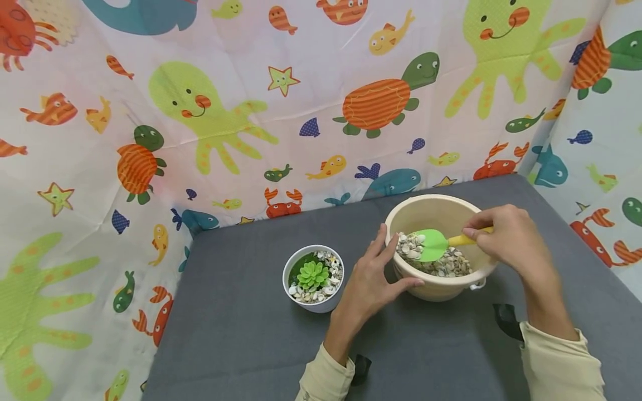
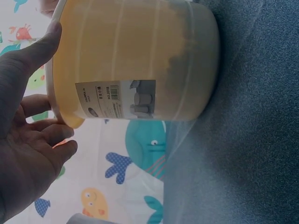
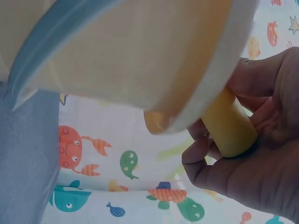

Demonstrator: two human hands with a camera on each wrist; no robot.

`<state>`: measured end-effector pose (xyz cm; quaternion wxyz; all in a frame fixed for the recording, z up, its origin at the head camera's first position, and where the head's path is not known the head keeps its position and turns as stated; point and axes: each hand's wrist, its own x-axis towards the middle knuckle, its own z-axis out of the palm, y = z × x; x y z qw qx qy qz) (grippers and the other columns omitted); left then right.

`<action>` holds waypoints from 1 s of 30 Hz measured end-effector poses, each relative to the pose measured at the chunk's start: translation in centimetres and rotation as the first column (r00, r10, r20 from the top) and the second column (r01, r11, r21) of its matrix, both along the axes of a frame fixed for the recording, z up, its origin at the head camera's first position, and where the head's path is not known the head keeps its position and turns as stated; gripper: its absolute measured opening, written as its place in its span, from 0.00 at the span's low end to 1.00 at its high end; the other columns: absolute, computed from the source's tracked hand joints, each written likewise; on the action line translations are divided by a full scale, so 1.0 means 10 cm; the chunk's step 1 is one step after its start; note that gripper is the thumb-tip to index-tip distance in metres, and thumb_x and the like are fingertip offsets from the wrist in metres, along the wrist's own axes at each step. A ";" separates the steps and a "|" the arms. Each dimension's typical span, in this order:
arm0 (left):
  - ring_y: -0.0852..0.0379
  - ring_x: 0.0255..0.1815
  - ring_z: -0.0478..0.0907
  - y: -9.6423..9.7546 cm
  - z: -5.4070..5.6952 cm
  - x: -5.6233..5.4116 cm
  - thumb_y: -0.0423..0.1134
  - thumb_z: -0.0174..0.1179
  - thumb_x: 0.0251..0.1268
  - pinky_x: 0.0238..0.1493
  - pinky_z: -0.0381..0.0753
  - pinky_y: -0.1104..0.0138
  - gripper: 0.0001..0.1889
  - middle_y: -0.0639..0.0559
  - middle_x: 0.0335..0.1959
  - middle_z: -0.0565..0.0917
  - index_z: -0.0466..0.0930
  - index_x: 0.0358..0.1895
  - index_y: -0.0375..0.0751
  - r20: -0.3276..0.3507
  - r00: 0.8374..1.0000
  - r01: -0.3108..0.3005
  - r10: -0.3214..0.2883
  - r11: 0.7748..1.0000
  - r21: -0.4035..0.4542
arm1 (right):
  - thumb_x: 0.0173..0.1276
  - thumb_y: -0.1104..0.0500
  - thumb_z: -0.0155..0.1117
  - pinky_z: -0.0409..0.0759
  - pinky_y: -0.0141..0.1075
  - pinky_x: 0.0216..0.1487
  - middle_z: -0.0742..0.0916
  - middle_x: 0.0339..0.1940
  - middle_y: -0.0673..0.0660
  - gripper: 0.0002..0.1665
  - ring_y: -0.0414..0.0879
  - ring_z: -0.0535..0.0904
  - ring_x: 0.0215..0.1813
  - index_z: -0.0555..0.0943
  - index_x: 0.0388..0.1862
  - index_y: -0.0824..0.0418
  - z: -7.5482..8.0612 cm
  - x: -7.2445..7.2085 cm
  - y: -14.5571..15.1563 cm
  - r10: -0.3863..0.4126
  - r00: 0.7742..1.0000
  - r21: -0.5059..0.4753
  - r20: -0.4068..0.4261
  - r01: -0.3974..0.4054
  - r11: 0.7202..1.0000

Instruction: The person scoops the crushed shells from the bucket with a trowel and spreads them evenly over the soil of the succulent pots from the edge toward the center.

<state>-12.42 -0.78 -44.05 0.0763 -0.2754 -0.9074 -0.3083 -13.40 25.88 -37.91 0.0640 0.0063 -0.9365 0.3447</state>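
Observation:
A cream plastic bucket (image 1: 431, 291) stands on the table, with small shells and pebbles (image 1: 451, 263) in it. At its left side my left hand (image 1: 368, 281) holds the rim, fingers on the far part and thumb on the near part; the left wrist view shows the bucket (image 2: 131, 51) with a label on its wall. My right hand (image 1: 516, 236) grips the yellow handle of a small green shovel (image 1: 432, 245), whose blade is inside the bucket with shells at its tip. The handle end (image 3: 231, 130) shows within the curled fingers in the right wrist view.
Left of the bucket stands a white pot (image 1: 326, 306) holding a green succulent (image 1: 312, 274) among shells. A grey cloth covers the table (image 1: 241, 312). Behind hangs a curtain (image 1: 311, 50) printed with sea animals.

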 end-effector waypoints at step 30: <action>0.48 0.85 0.60 -0.01 -0.06 0.01 0.63 0.73 0.59 0.77 0.74 0.54 0.50 0.48 0.88 0.53 0.62 0.82 0.49 0.033 0.999 -0.017 0.016 1.000 0.023 | 0.72 0.63 0.69 0.68 0.30 0.28 0.87 0.39 0.75 0.14 0.58 0.73 0.42 0.87 0.45 0.77 0.31 0.28 0.23 -0.139 0.989 0.000 -0.054 0.139 0.990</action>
